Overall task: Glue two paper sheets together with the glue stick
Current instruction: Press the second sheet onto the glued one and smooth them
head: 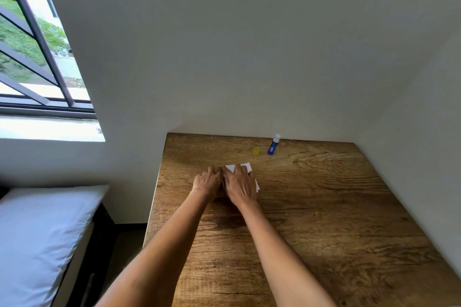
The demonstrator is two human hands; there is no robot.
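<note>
Wood-grain table stands in a white-walled corner, a window at left and a bed below it. Both hands lie flat, fingers spread, grip released, on the white paper sheets: left hand at their left edge, right hand on top. Beyond them stand the blue glue stick, uncapped, and its yellow cap just beside it.

Matt white paper sheets flat under the right hand, grainy brown wood-look tabletop around both, glossy blue plastic glue stick and translucent yellow plastic cap beyond the fingers
</note>
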